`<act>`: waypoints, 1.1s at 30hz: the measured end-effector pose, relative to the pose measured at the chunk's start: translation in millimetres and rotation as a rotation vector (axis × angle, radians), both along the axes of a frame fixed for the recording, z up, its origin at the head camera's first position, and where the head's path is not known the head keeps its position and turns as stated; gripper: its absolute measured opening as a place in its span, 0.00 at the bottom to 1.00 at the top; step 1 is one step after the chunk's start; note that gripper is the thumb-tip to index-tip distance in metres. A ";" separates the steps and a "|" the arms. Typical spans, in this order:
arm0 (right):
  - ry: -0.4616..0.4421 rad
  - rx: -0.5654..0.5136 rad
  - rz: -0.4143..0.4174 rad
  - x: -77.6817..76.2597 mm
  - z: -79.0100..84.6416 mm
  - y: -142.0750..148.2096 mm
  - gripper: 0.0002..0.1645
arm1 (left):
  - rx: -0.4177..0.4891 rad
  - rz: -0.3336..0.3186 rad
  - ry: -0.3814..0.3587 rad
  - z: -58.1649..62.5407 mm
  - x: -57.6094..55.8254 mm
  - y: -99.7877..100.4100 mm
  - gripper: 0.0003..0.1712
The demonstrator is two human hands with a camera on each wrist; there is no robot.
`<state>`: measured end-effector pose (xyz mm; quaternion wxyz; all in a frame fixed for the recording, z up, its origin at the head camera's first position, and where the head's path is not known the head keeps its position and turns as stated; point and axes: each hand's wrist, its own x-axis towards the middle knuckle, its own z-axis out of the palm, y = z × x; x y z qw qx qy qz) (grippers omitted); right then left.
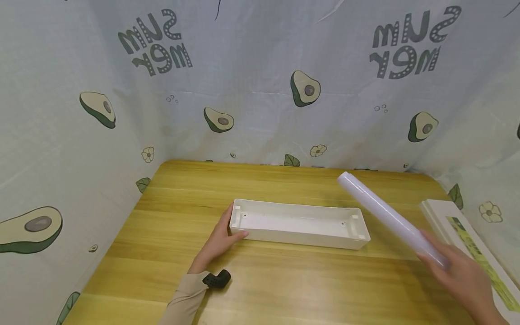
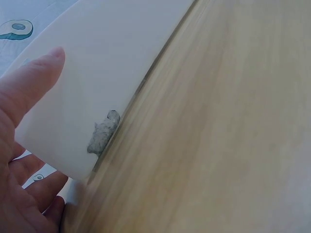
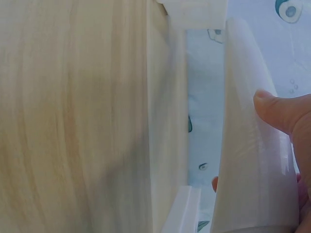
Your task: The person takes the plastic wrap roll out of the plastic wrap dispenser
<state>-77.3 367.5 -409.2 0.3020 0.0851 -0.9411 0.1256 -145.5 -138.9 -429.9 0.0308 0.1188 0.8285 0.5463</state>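
Observation:
A long white plastic box (image 1: pixel 300 237) lies open-topped on the wooden table, with small fittings inside each end. My left hand (image 1: pixel 219 237) holds its left end, the thumb on the front wall and the other fingers around the end. Close up in the left wrist view, a grey rough patch (image 2: pixel 103 133) shows low on the box wall. A glossy whitish roll of cling film (image 1: pixel 386 214) slants above the table to the right of the box. My right hand (image 1: pixel 463 271) grips its near end; the thumb (image 3: pixel 277 109) lies along it in the right wrist view.
A long white piece with a green-yellow label (image 1: pixel 479 253), perhaps a lid, lies along the table's right edge. Hanging cloth printed with avocados (image 1: pixel 260 67) encloses the wooden table (image 1: pixel 284 289) at the back and sides.

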 end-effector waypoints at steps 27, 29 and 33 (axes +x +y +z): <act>-0.254 0.000 -0.171 14.0 -9.4 16.0 0.39 | 0.007 0.023 0.020 -37.9 -16.1 -3.7 0.55; -0.279 0.008 -0.195 14.8 -9.8 16.7 0.38 | 0.014 0.020 0.022 -39.2 -16.5 -4.4 0.55; -0.298 0.025 -0.236 16.5 -12.3 18.7 0.38 | 0.037 0.016 0.027 -38.9 -16.2 -4.3 0.55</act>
